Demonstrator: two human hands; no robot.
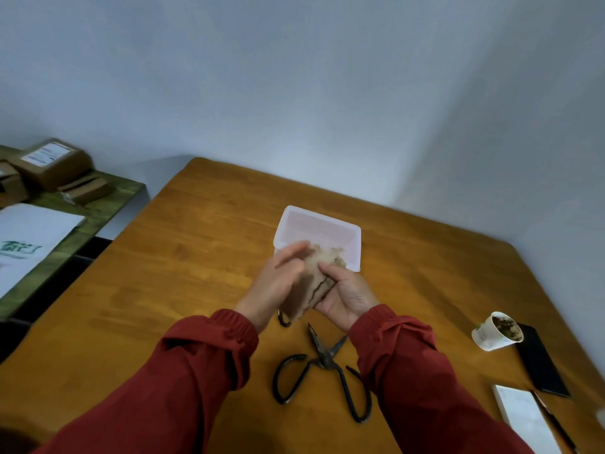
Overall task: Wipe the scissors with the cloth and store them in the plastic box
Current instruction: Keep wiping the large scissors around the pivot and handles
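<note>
Head view, the only one. A beige cloth (314, 283) is held between both hands above a wooden table (196, 257). The cloth is gripped by the curled fingers of the right hand (347, 298). The left hand (278, 283), slightly blurred, is pressed against its other side with fingers fairly straight.

A dark loop (284, 319) shows below the left wrist; what it is cannot be told. Black scissors (324, 358) lie on the table between the sleeves, blades partly open. The lidless plastic box (319, 226) stands just beyond the hands.

A sleeve or finger could be caught on the open points, and the light box could be nudged away.
</note>
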